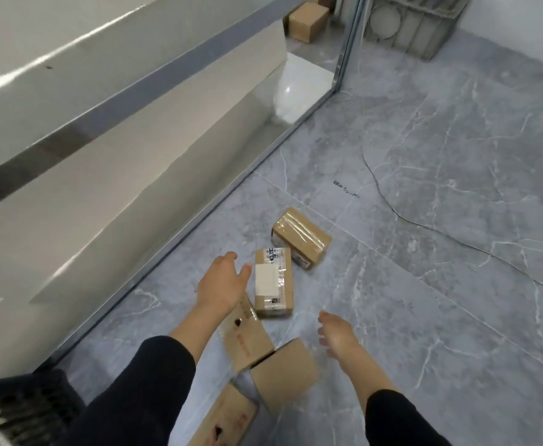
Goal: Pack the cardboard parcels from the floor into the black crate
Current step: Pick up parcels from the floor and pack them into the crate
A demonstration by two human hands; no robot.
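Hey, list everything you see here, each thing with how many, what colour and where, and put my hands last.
Brown cardboard parcels: five, brown, on the floor, centre to bottom.
Brown cardboard box: one, brown, far top centre.
Black plastic crate: one, black, bottom left corner.
Grey slatted plastic crate: one, grey, top right.
Thin black cable: one, black, across the floor at right.
Grey marbled floor tiles: grey, white veins, throughout.
Left hand: one, open, beside the white-labelled parcel.
Right hand: one, open, right of the parcels, holding nothing.

Five cardboard parcels [300,238] [273,281] [247,339] [284,371] [228,416] close by, one black crate [22,410], two hands [222,281] [336,336].
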